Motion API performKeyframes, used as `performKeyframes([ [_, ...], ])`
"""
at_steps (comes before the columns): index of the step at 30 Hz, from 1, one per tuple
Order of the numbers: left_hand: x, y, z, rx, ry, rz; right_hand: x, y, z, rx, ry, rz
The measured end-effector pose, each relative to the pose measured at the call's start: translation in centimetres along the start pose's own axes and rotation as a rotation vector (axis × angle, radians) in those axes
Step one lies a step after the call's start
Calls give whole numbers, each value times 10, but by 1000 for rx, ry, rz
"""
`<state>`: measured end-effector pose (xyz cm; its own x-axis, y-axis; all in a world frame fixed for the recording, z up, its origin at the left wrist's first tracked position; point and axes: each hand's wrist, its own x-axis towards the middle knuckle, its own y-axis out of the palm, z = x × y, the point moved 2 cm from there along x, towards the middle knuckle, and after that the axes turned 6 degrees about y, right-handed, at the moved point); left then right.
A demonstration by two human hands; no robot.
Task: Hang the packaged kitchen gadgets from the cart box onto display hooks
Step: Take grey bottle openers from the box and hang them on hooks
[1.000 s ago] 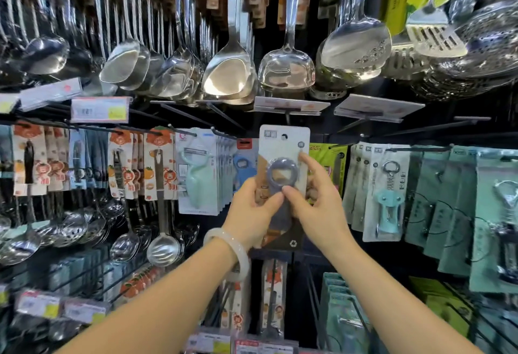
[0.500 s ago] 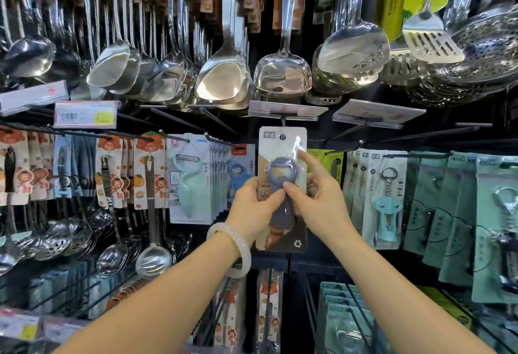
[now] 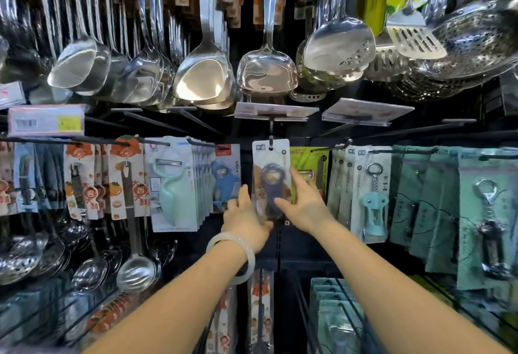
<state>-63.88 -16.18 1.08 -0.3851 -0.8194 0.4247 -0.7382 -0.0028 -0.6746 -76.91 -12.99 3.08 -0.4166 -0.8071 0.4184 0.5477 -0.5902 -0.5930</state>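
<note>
Hanging upright with its hole at the display hook [image 3: 271,133], the bottle-opener card [image 3: 269,157] is gripped low between both hands: left hand [image 3: 244,220], right hand [image 3: 304,205].

Polished metal ladles [image 3: 201,73] gleam above a glossy plastic-fronted card package [image 3: 270,163]; the bangle [image 3: 238,252] looks smooth, translucent.

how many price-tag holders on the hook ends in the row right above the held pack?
3: a white-and-yellow label at far left, one directly over the bottle opener pack, one to its right. More may sit off frame.
</note>
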Motion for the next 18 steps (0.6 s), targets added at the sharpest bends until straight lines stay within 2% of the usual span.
performKeyframes([
  [4,-21,33,2,173,114,93,-38,0,-26,-207,68,38],
  [9,-50,95,-24,194,271,318,-92,-19,-76,-450,137,43],
  [18,-137,187,-149,100,607,574,-207,-146,-163,-608,336,-99],
])
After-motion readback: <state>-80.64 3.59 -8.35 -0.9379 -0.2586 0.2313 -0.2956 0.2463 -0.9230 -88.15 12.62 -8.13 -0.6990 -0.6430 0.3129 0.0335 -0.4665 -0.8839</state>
